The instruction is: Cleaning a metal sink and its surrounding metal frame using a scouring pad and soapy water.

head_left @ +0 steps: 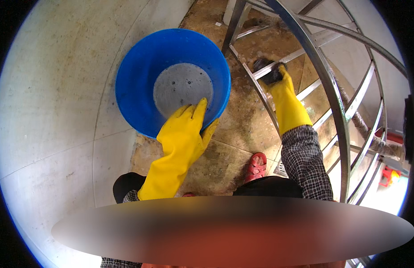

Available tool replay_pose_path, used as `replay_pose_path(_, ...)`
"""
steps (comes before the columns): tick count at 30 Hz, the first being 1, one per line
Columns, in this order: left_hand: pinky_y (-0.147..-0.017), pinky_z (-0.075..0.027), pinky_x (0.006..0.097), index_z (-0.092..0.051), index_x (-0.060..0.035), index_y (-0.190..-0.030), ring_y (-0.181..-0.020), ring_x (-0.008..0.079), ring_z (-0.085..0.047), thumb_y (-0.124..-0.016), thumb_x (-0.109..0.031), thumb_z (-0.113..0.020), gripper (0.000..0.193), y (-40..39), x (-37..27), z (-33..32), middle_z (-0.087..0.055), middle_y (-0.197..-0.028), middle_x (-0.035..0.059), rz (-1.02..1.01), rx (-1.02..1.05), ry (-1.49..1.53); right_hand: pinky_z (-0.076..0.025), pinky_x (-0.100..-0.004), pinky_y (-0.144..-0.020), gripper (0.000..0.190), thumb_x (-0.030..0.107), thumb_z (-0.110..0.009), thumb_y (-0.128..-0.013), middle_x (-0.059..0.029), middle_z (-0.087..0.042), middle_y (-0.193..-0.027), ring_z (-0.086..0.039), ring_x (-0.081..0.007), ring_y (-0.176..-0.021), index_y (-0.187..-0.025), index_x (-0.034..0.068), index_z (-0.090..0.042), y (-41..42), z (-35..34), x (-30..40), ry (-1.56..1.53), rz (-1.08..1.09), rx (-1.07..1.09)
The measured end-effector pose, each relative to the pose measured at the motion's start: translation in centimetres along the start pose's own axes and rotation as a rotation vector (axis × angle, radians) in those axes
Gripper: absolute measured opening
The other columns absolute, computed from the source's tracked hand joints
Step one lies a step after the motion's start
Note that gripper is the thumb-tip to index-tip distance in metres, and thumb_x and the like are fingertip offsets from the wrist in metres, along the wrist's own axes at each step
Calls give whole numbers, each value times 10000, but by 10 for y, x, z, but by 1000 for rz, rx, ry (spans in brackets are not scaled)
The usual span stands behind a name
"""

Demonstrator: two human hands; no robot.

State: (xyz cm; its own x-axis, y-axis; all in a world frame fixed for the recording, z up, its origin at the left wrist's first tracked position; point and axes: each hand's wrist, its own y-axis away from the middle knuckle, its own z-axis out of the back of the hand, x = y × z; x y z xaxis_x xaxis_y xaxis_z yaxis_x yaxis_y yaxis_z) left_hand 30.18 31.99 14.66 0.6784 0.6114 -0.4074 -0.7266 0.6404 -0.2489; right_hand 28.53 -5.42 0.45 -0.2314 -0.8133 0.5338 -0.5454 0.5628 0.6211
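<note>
A round blue plastic basin (pixel 173 43) with a grey, speckled bottom stands tilted on the stained tile floor. My left hand (pixel 188 129), in a yellow rubber glove, grips its near rim, fingers inside and thumb outside. My right hand (pixel 284 83), gloved the same way, reaches between the bars of a metal rack (pixel 297 55) near the floor. It is closed on a dark scrubbing pad or rag (pixel 272 72), whose exact kind I cannot tell, which lies around a lower bar.
A pale tiled wall (pixel 59 100) rises at the left. A braided hose (pixel 341 30) crosses the rack's top, and a wrapped pipe (pixel 357 124) runs behind it. A floor drain (pixel 281 169) lies beside my red sandal (pixel 256 167). A small white scrap (pixel 218 24) lies beyond the basin.
</note>
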Motion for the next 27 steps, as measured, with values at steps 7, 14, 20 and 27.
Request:
replay_pose_path(7,-872,-536,446,-659,-80,-1248,-982,386,-672,-841,-335,-749,488,-2,-2,-2,-705,-1062,194,1,-26,1,-519,-552,-998,305,210,-615,-957,-203,-685,-1189,-665,-402,-1063,-1183,6,-631,10,0,4,99,-90,110)
replay_pose_path(14,-871,-537,445,-662,-84,-1250,-981,380,-674,-835,-338,-755,495,0,5,1,-705,-1069,196,-9,-62,-47,-546,-500,-970,326,219,-670,-942,-173,-677,-1172,-667,-352,-1033,-1195,23,-607,5,-5,-28,15,5,134)
replay_pose_path(20,-872,-538,446,-659,-77,-1250,-996,380,-674,-844,-345,-744,494,-2,-1,-5,-706,-1078,202,-4,-20,-17,-545,-566,-886,358,387,-663,-924,-108,-735,-1091,-700,-341,-950,-1134,99,-684,-24,18,11,61,-9,27)
replay_pose_path(27,-882,-536,443,-652,-69,-1254,-1003,382,-673,-843,-345,-740,503,-3,-2,-2,-705,-1081,203,-5,-15,-2,-495,-488,-1052,341,242,-673,-940,-169,-687,-1211,-656,-344,-1109,-1181,3,-638,-11,10,-22,46,52,162)
